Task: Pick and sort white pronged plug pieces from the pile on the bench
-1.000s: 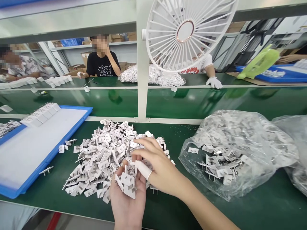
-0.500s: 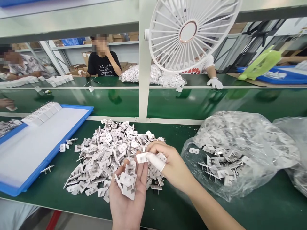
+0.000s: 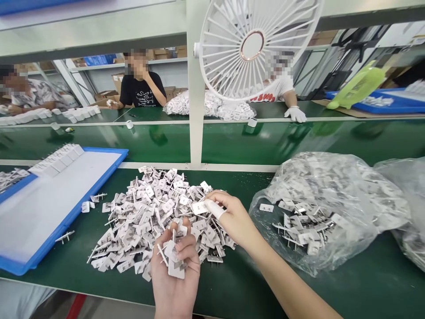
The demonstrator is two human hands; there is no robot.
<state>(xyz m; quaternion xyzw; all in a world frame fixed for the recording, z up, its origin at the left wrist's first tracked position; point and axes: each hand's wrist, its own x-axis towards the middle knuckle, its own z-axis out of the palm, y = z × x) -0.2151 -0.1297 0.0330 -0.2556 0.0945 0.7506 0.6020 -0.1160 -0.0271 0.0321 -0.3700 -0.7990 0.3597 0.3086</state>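
Curling shut since a moment ago, the left hand (image 3: pixel 174 274) is closed over stacked plug inserts (image 3: pixel 173 261); another insert (image 3: pixel 199 208) is pinched from the pile (image 3: pixel 146 217) by the right hand (image 3: pixel 229 217).

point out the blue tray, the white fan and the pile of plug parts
blue tray (image 3: pixel 86 195): head view, on its blue right rim.
white fan (image 3: pixel 251 45): head view, on the round hub of its grille.
pile of plug parts (image 3: pixel 146 208): head view, on the white pieces near the heap's middle.
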